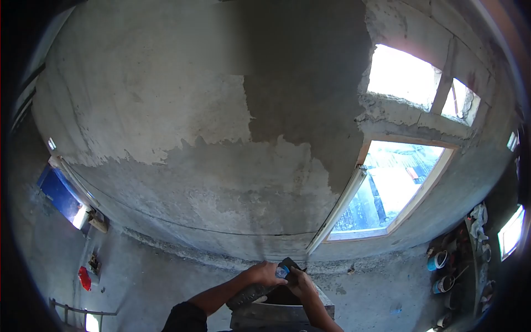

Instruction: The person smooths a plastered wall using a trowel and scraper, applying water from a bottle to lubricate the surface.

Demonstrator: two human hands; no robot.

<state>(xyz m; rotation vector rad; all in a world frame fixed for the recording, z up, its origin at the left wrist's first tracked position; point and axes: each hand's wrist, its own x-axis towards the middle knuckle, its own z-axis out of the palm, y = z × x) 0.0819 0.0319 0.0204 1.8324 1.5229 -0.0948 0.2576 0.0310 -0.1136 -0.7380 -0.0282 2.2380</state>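
Observation:
My left hand (265, 274) is closed around the upper part of what looks like a ribbed plastic bottle (246, 297), its bluish end (282, 271) showing between my hands. The bottle lies tilted, its body below my left wrist. My right hand (301, 284) is closed on a dark flat piece (290, 263) whose kind I cannot make out; it sits right beside the bottle's bluish end. Below both hands is a box-like wooden stand (265, 316) with a dark reddish top, partly hidden by my forearms.
Ahead rises a plastered wall (182, 110) with a darker patch and a thin cable low across it. A framed window opening (395, 188) is at right. Buckets (438, 260) stand by a shelf far right. A red item (84, 279) and metal rail (83, 311) are at left.

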